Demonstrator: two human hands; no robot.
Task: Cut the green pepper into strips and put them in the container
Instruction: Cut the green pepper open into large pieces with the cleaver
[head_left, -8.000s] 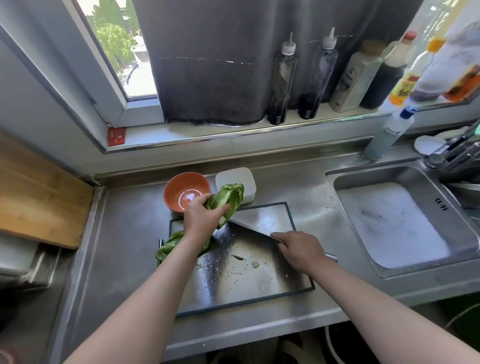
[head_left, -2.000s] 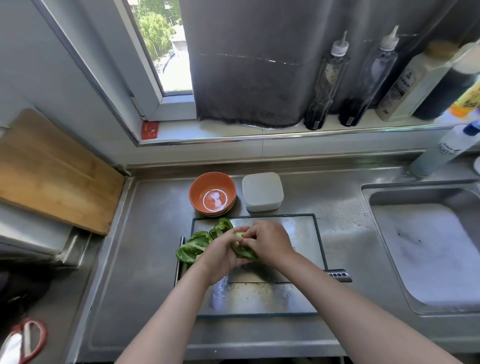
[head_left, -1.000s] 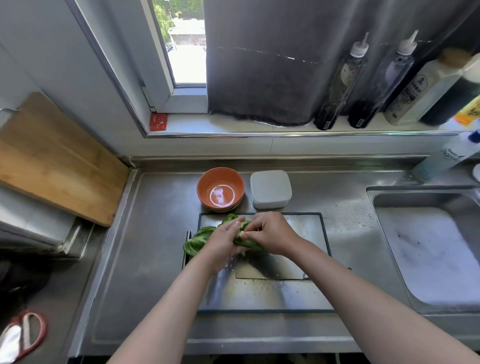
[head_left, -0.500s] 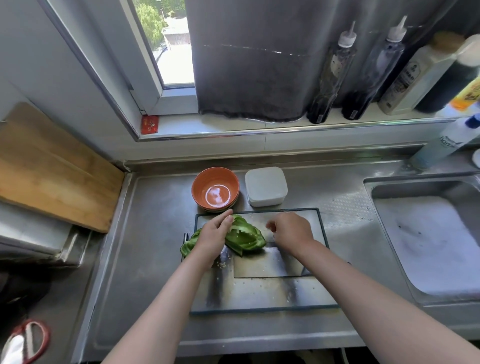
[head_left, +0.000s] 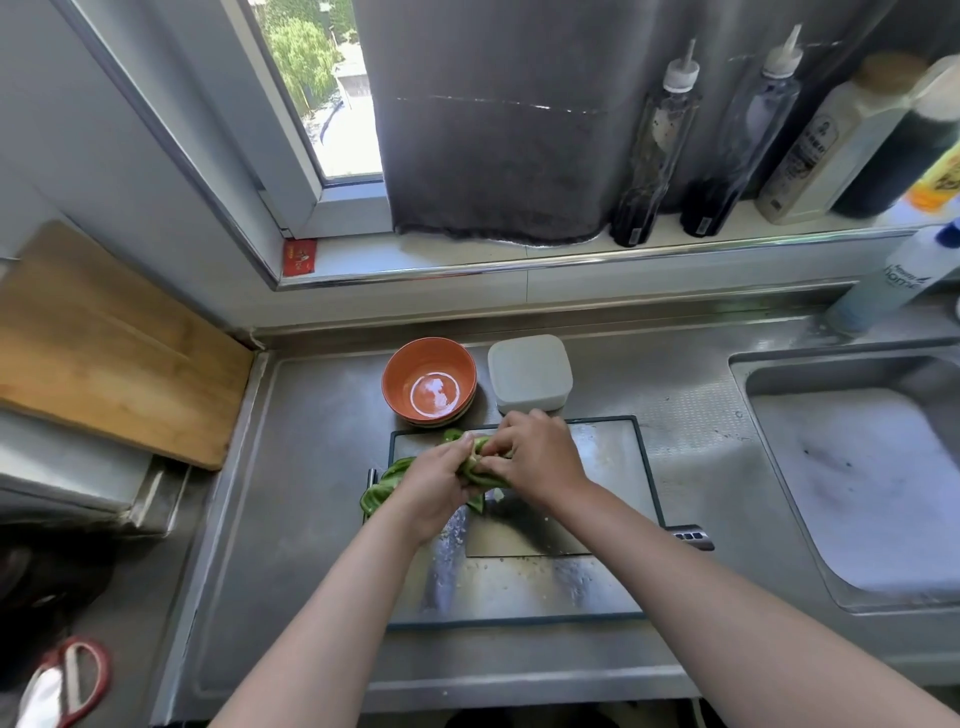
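Head view, left hand, right hand hold green pepper; mostly hidden

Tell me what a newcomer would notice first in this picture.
The left hand and right hand grip a green pepper over the far left part of the steel board. Just behind the board stand an orange bowl and a white container, side by side. A cleaver lies flat on the board.

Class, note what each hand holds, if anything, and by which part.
Both hands hold one green pepper piece: the left hand grips its left side, the right hand pinches its right side.
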